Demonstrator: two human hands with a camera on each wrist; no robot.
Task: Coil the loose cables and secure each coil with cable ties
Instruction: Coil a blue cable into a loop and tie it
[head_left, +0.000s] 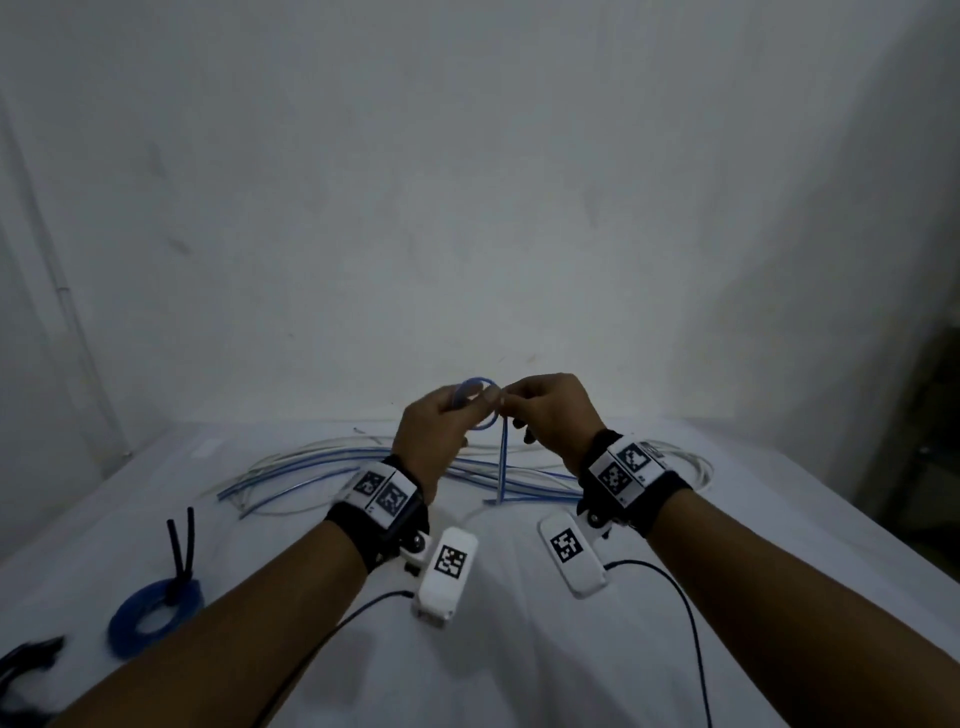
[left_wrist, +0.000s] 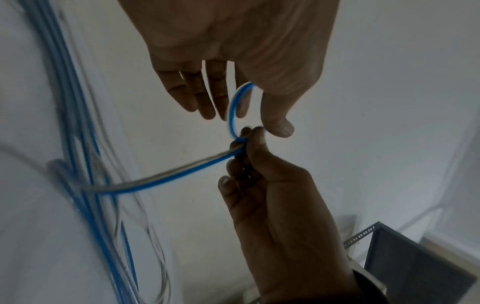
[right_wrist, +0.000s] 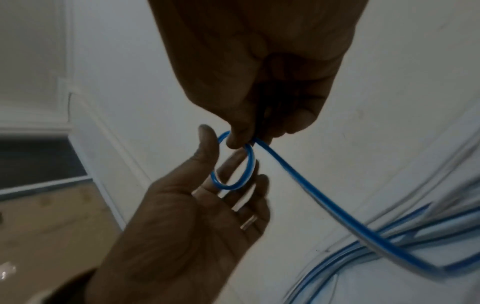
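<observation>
Fingers first: the right hand (right_wrist: 259, 72) has its fingertips pinched tight on the blue cable (right_wrist: 306, 189), right where a small loop crosses itself. The left hand (right_wrist: 187, 222) is pretty relaxed, fingers mostly straight and slightly spread, with the loop sitting around the index finger next to the thumb. Both hands are held up above the surface (head_left: 519, 675), close to each other.

Right wrist cam gives the best look at that loop, plus a ring (right_wrist: 248, 222) on one left finger that the other views don't show. Left wrist cam shows the same cable has a white stripe along the blue, which the head cam is too dim and far off to pick up clearly.

From the pinch the cable drops down to the pile of loose cables (head_left: 363, 467), blue and white ones, spread across the far part of the surface.

Only the head cam shows the rest: a blue roll of strap (head_left: 153, 616) at the near left with black cable ties (head_left: 182, 545) sticking up from it, well apart from the hands. Something dark (head_left: 26, 660) sits at the left edge, can't tell what it is.
</observation>
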